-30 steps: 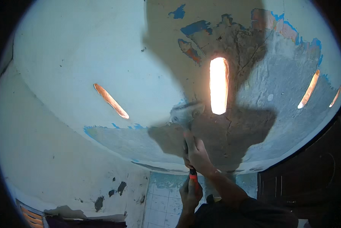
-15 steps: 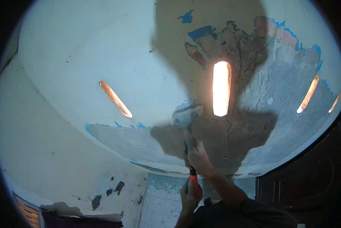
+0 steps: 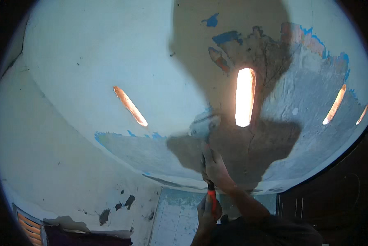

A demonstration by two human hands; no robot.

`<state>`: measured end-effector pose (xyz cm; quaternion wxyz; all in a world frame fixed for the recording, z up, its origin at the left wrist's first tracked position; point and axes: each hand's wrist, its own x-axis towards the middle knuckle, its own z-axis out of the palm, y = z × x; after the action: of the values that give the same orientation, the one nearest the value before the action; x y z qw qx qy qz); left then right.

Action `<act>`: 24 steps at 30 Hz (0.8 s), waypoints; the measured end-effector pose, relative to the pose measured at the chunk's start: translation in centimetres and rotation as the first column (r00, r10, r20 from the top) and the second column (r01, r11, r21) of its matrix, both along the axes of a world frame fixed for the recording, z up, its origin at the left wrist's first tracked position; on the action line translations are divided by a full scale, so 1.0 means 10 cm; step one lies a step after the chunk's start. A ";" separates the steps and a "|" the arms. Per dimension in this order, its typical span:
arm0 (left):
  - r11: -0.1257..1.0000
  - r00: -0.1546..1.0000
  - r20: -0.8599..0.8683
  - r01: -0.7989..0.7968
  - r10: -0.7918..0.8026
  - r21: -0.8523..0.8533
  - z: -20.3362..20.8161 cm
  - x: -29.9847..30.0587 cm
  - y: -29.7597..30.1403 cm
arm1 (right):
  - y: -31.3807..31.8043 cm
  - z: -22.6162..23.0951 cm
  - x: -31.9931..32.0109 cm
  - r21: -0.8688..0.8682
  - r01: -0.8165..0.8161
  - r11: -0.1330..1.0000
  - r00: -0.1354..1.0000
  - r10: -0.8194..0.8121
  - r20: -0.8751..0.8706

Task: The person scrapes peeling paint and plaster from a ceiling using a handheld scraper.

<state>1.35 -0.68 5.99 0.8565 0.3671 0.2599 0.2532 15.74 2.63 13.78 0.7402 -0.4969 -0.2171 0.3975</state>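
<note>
Peeling painted surface [image 3: 97,49] fills the upper frame, with the blurred scraper [image 3: 201,130] at centre, your right hand [image 3: 218,169] and left hand [image 3: 207,210] both wrapped around its handle [image 3: 211,195], likely stiff and light, best gripped at these 2 points clear of the blade [image 3: 207,118].

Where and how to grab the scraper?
Probably the slim red-and-black handle, from the wearer's side: it points down toward them, away from the wide blade. Its length fits two hands: right hand above, left hand around the red part.
</note>
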 end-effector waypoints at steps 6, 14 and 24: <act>0.975 0.996 -0.088 0.012 0.008 0.223 0.03 0.11 0.15 | 0.10 0.23 0.02 -0.047 0.077 0.996 0.996 -0.079 -0.050; 0.929 0.996 0.079 -0.057 0.030 0.366 0.09 0.24 0.42 | 0.45 0.42 0.20 0.203 -0.135 0.970 0.985 0.109 0.133; 0.953 0.990 -0.141 0.065 -0.024 0.297 -0.89 0.11 -0.03 | -0.23 -0.61 0.14 -0.005 0.027 1.000 0.994 -0.027 -0.106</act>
<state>2.48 -0.93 -2.96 0.7763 0.5155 0.2677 0.2449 17.13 0.36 7.67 0.7550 -0.4795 -0.1701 0.4137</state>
